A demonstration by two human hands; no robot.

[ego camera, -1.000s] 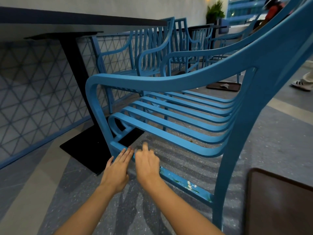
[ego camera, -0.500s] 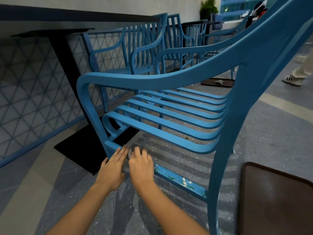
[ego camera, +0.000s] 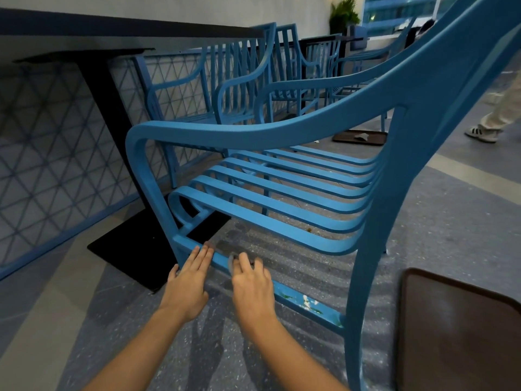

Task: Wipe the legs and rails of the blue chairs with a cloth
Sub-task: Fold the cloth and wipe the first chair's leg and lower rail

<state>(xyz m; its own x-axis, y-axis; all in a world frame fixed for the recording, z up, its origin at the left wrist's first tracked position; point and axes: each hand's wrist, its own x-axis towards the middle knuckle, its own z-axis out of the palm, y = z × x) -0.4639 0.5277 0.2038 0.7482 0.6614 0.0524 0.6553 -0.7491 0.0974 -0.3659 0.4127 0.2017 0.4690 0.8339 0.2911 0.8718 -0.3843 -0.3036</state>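
Note:
A blue metal chair (ego camera: 282, 131) with a slatted seat fills the middle of the head view. Its low side rail (ego camera: 307, 304) runs from the front leg (ego camera: 158, 198) to the rear leg (ego camera: 363, 277) and shows white and green chipped spots. My left hand (ego camera: 187, 283) lies flat with straight fingers touching the rail near the front leg. My right hand (ego camera: 251, 280) rests on the rail just to the right, fingers curled over a small grey cloth (ego camera: 230, 263), of which only an edge shows.
A black table pedestal and base (ego camera: 127, 249) stand just left of the chair under a dark tabletop. More blue chairs (ego camera: 242, 80) line the lattice wall behind. A brown tray (ego camera: 456, 334) lies at right. A person's legs (ego camera: 490, 122) are at far right.
My right hand has slid a little to the right along the low rail, away from my left hand. The camera view has shifted slightly.

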